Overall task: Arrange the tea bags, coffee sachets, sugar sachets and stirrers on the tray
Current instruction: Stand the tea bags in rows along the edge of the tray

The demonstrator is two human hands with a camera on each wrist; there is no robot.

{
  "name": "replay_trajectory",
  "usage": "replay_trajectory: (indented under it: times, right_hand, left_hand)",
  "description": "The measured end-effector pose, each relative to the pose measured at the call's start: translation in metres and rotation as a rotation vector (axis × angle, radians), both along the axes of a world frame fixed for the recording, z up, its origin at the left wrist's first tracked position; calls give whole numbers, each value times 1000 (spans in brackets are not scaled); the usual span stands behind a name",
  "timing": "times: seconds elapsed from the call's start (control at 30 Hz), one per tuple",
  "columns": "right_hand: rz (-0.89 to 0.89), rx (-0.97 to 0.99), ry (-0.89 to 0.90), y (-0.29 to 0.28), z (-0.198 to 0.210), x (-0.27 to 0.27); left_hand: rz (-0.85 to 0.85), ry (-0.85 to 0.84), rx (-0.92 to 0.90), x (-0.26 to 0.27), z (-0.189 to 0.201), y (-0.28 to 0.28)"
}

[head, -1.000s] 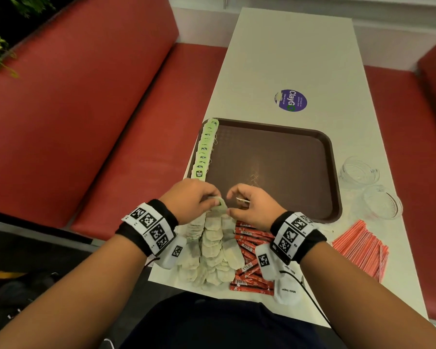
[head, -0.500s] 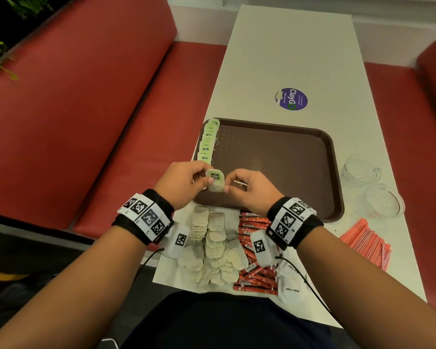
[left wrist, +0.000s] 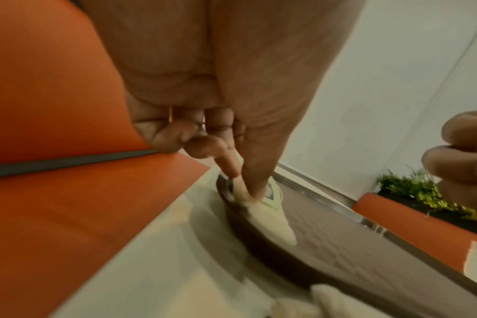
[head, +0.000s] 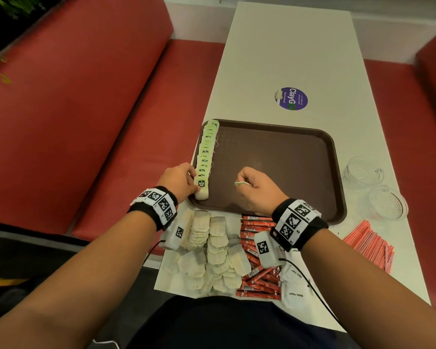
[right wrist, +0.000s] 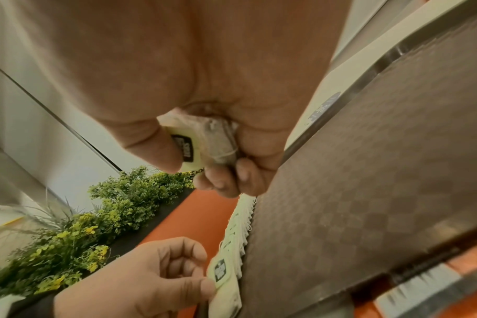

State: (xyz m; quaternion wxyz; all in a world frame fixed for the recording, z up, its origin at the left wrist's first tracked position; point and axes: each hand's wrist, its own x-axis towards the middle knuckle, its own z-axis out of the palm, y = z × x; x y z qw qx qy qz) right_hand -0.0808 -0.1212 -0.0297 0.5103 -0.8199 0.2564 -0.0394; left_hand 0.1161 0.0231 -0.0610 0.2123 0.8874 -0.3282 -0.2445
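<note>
A brown tray [head: 282,157] lies on the white table. Along its left rim runs a row of green-tagged tea bags [head: 207,152]. My left hand [head: 180,181] pinches the nearest tea bag [head: 202,189] of that row at the tray's near left corner; the left wrist view shows thumb and finger on this tea bag [left wrist: 267,213]. My right hand [head: 256,188] hovers over the tray's near middle, curled round another tea bag [right wrist: 204,144] with its green tag [head: 242,183] poking out. Loose tea bags [head: 212,253], red coffee sachets [head: 256,260], white sugar sachets [head: 293,285] and orange stirrers [head: 370,245] lie near me.
Two clear glass bowls [head: 364,171] [head: 388,205] stand right of the tray. A purple sticker [head: 291,98] lies beyond it. Red benches [head: 86,109] flank the table on both sides. A green plant [right wrist: 76,232] grows behind the left bench.
My hands separated. The left one carried a tea bag forward and set it at the near end of the row. The right one moved onto the tray holding another tea bag.
</note>
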Motion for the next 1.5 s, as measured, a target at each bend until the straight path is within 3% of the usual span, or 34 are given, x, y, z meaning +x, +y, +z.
replay_trajectory:
  times: [0.1,0.3,0.53,0.6,0.73,0.97,1.13,1.23,1.5]
  right_hand:
    - [-15,2,33,-1,-1,0]
    - [-42,135,37,1,6,-1]
    - [-2,-77,2,0,3,1]
    - [6,-64,-31,1,2,2]
    - [28,-60,-38,3,0,7]
    - [37,37,-71,7,-4,17]
    - [17,43,-89,6,-10,16]
    - [104,15,42,8,-12,10]
    - [473,-244,311,27,-14,1]
  left_hand:
    - [-72,-72,-1,4,1,2]
    - [-417,-155,144,-1,-4,1]
    - [-490,-208,206,5,7,-5]
    - [-487,-176,117,5,14,-5]
    - [-412,-9,-237,-12,44,-5]
    - [-434,-59,-347,-26,61,-11]
    - [-359,-8,-360,-22,56,-7]
    - [-238,-21,-333,-13,48,-4]
    - [-202,-67,63,1,14,-4]
